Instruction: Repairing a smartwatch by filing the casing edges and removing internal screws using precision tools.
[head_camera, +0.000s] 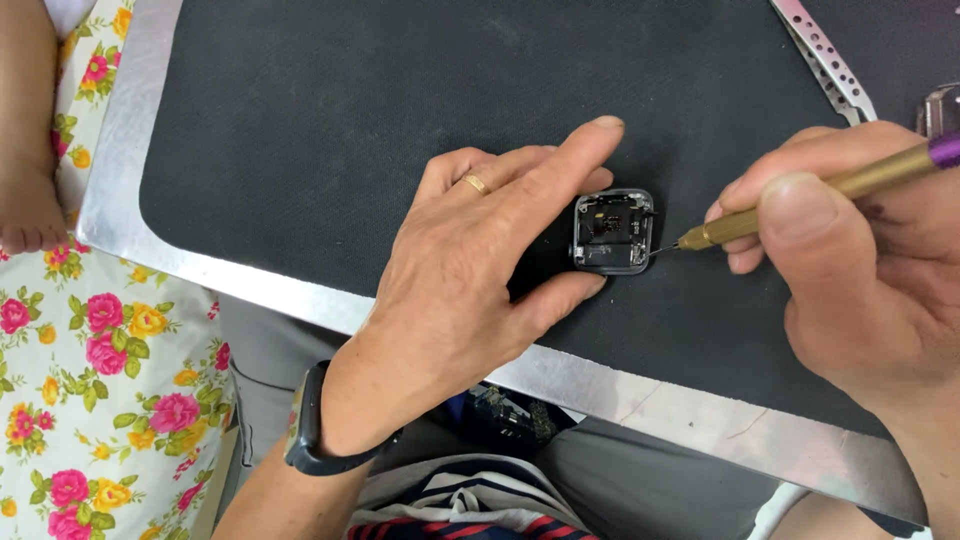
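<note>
While the left hand (470, 270) braces it — opened watch case (613, 232), circuitry inside — right-hand (860, 270) grip clamped on brass screwdriver (800, 200).

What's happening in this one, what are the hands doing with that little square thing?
A person works over a black mat on a metal tray. The left hand steadies a small opened square device casing, fingers along its left side and top. The right hand holds a brass-coloured precision screwdriver with a purple end; its fine tip meets the casing's right edge. Perforated metal tweezers lie at the top right.
</note>
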